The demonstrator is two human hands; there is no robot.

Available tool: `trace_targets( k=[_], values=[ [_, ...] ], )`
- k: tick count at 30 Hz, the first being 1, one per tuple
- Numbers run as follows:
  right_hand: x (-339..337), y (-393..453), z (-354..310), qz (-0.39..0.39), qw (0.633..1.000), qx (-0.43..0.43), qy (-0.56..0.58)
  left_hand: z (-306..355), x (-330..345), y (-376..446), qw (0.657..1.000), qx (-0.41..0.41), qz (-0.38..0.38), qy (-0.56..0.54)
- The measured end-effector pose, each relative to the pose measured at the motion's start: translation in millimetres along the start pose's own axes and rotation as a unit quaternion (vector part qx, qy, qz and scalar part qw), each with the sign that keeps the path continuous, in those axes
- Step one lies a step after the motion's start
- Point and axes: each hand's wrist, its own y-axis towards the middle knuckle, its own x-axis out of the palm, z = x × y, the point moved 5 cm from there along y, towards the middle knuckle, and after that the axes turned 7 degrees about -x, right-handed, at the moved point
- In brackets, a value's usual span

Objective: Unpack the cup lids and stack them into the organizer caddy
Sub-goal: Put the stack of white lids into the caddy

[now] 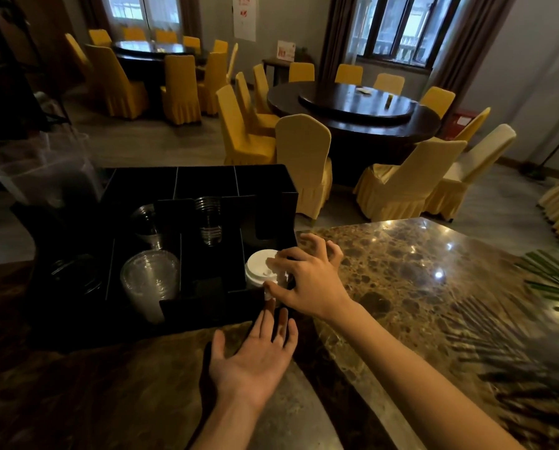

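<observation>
A black organizer caddy [203, 177] stands on the marble counter. A stack of white cup lids [258, 267] sits in its front right compartment. My right hand [307, 280] pinches that stack at its right side with thumb and forefinger, the other fingers spread over the caddy's right wall. My left hand [255, 355] lies palm up with straight fingers on the counter just in front of the caddy, holding nothing. A stack of clear dome lids [150, 280] fills the front middle compartment. More clear lids [208, 222] stand in the slots behind.
The brown marble counter [417, 280] stretches to the right of the caddy. Clear plastic packaging [41, 170] stands at the caddy's far left. Palm leaves [550, 274] reach in from the right edge. Round tables and yellow chairs [304, 151] fill the room beyond.
</observation>
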Motion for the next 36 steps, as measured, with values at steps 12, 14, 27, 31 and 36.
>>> trace_targets(
  k=[12,14,27,31,36],
  values=[
    [-0.9,-11.6,-6.5,0.014,1.000,0.005,-0.018,-2.6,2.7,-1.9,0.999,-0.006,0.007,0.047],
    [-0.9,-14.1,-7.9,0.014,1.000,0.005,-0.016,-2.2,0.9,-2.2,0.999,-0.002,0.010,0.043],
    [-20.6,-22.4,-15.5,0.072,0.997,0.015,0.014,5.0,0.9,-13.7,0.992,-0.014,-0.038,0.116],
    [-33.5,-30.6,-18.3,0.077,0.995,0.019,0.055,12.7,6.7,-33.7,0.979,0.010,-0.049,0.197],
    [-45.6,-39.4,-42.8,0.092,0.992,-0.014,0.082,35.9,20.4,-78.6,0.923,0.119,-0.065,0.359]
  ],
)
